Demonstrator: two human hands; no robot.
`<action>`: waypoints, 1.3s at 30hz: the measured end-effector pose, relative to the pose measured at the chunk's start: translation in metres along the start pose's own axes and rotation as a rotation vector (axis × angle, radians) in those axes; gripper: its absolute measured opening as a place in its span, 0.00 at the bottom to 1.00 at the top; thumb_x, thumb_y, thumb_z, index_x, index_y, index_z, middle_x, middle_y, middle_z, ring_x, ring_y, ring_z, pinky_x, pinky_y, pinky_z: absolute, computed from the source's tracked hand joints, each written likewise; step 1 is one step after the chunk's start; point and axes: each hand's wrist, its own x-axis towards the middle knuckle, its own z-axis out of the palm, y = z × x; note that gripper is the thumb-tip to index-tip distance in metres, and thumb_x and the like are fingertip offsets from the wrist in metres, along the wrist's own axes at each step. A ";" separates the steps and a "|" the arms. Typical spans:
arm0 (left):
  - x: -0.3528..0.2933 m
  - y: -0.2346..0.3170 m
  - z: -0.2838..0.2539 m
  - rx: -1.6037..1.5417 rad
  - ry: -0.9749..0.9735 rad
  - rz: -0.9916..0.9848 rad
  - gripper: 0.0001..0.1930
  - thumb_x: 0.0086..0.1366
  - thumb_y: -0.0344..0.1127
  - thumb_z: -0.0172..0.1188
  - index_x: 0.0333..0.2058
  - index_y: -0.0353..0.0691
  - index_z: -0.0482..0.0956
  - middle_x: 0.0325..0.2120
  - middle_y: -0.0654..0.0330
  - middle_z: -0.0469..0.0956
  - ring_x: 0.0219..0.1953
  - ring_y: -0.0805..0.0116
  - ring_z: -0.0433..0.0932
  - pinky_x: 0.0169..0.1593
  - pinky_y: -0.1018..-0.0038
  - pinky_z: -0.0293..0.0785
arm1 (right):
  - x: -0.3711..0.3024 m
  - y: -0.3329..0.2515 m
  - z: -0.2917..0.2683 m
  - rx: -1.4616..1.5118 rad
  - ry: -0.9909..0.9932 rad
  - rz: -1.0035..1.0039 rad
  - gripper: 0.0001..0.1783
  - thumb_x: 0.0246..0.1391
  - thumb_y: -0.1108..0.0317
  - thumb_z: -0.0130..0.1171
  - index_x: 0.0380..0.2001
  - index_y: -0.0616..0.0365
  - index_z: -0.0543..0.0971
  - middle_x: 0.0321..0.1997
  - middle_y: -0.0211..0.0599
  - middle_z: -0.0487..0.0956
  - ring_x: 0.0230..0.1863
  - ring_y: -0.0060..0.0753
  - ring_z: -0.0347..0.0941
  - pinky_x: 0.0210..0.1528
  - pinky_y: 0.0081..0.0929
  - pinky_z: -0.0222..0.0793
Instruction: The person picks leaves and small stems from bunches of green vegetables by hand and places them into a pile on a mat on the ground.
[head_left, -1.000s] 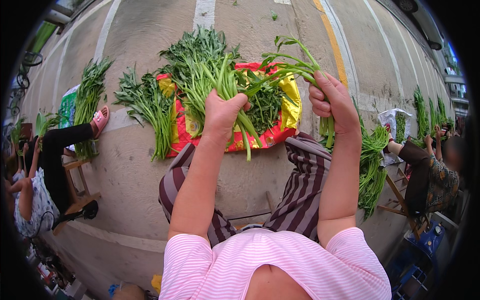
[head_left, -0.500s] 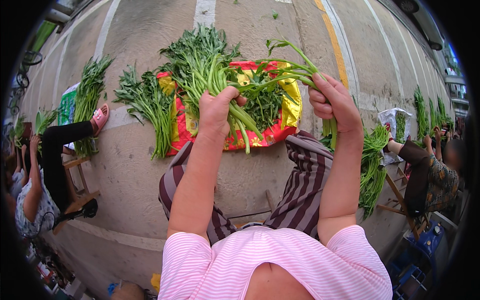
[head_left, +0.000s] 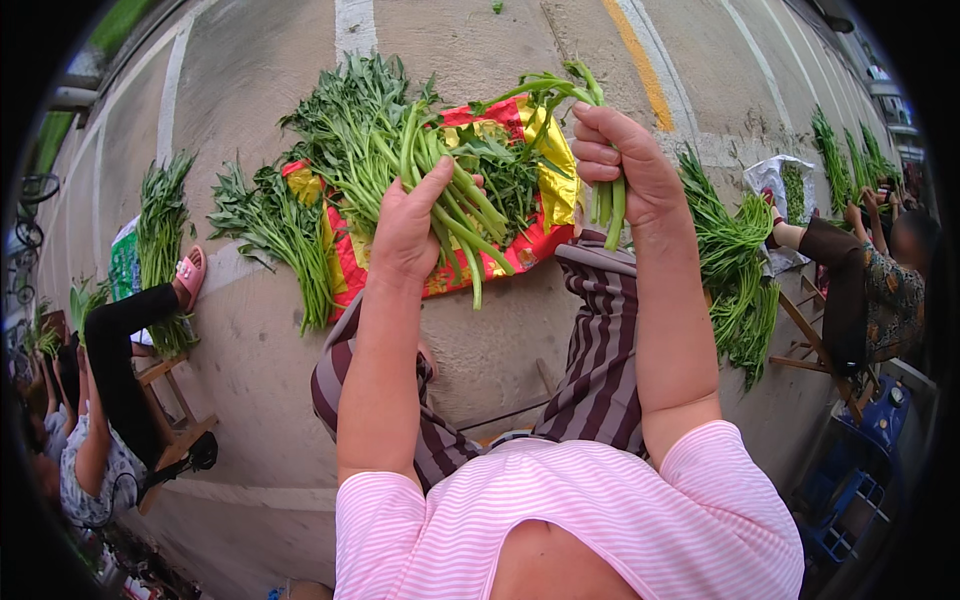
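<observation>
My left hand (head_left: 405, 230) reaches into a pile of long green leafy stalks (head_left: 400, 150), its fingers closed around a few stems. My right hand (head_left: 625, 170) is raised and grips a small bunch of green stems (head_left: 608, 205), whose tops bend left over the pile. The pile lies on a red and gold sheet (head_left: 520, 240) spread on the concrete ground. My knees in striped trousers (head_left: 600, 340) sit just below the sheet.
Another heap of greens (head_left: 275, 235) lies left of the sheet, and more greens (head_left: 740, 270) lie to the right. A person in black trousers (head_left: 120, 370) sits on a wooden stool at the left. Another person (head_left: 870, 290) sits at the right near a blue crate (head_left: 850, 480).
My left hand has slid a little left and down along the stalks on the sheet. My right hand stays up with its bunch, the stem tops now bent further left.
</observation>
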 end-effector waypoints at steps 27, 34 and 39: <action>-0.008 -0.010 0.008 0.103 -0.034 0.047 0.17 0.58 0.24 0.64 0.47 0.34 0.74 0.39 0.58 0.80 0.37 0.69 0.81 0.42 0.72 0.80 | 0.019 0.070 0.031 -0.931 0.104 -0.217 0.20 0.54 0.64 0.64 0.46 0.66 0.74 0.39 0.35 0.79 0.39 0.22 0.74 0.43 0.24 0.72; -0.009 -0.006 0.006 0.147 -0.087 0.019 0.16 0.59 0.22 0.61 0.47 0.35 0.75 0.38 0.59 0.80 0.36 0.70 0.81 0.40 0.72 0.81 | 0.015 0.059 0.033 -0.987 0.074 -0.199 0.20 0.50 0.64 0.66 0.43 0.65 0.76 0.37 0.34 0.80 0.38 0.22 0.74 0.41 0.23 0.72; -0.007 -0.003 0.007 0.166 -0.064 0.043 0.16 0.57 0.22 0.61 0.46 0.33 0.74 0.34 0.56 0.82 0.33 0.69 0.81 0.38 0.73 0.79 | 0.020 0.051 0.022 -1.007 0.176 -0.162 0.20 0.46 0.67 0.62 0.42 0.66 0.76 0.34 0.37 0.80 0.36 0.25 0.76 0.40 0.26 0.72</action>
